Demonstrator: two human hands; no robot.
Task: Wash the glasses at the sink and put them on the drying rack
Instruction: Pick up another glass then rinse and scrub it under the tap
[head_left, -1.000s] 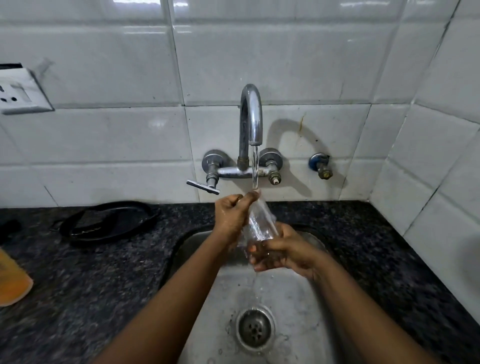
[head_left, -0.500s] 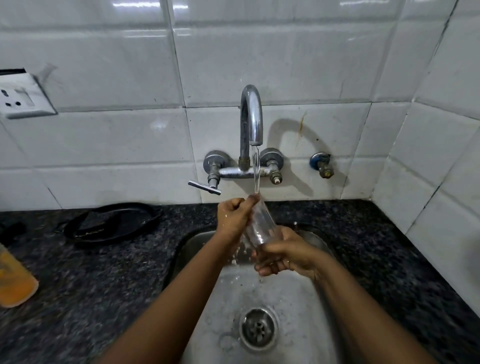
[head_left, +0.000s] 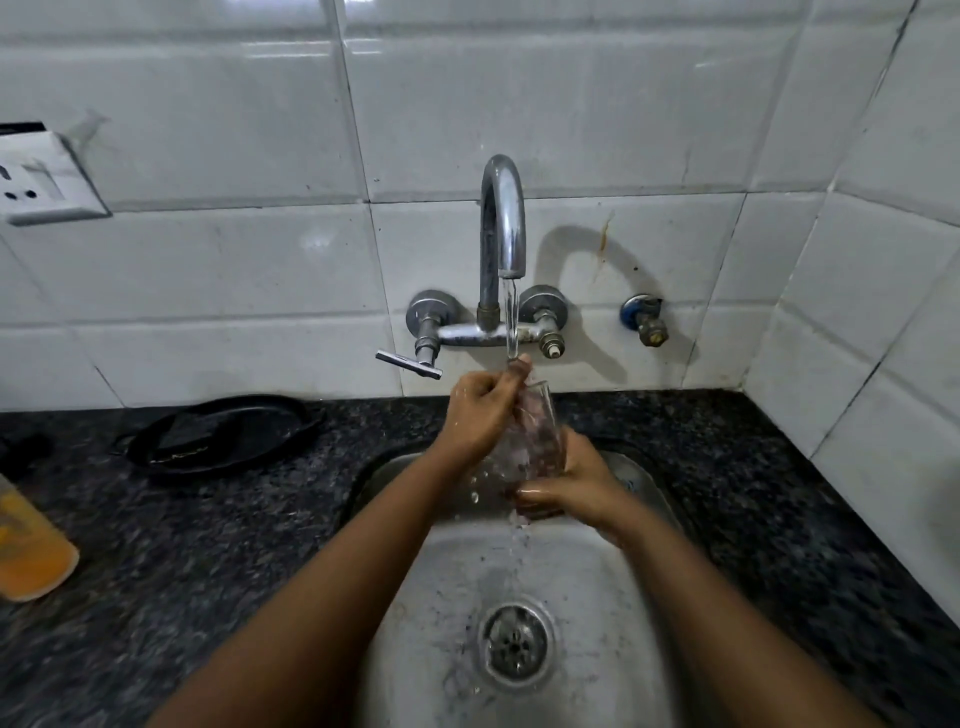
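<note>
Steel sink (head_left: 613, 582) sunk into a dark speckled granite counter (head_left: 218, 525), walled at the far side and on the right by white tiles meeting in a corner; open basin below the hands down to the drain (head_left: 514, 644), bare counter to the right. Left of the sink, a black tray (head_left: 223, 436) against the far wall and an orange bottle (head_left: 31, 551) at the left edge. Clear drinking glass (head_left: 535, 441) held over the far end of the basin, tilted, rim up toward the wall-mounted tap (head_left: 501, 228) and its running stream. Right hand (head_left: 576, 483) wrapped around the lower part and base of the glass, fingers curled across its near side. Left hand (head_left: 480, 410) closed against the glass's left wall near the rim, fingertips bunched at the mouth right under the stream; whether reaching inside, cannot tell. Tap lever (head_left: 408, 364) just left of the left hand, apart from it.
</note>
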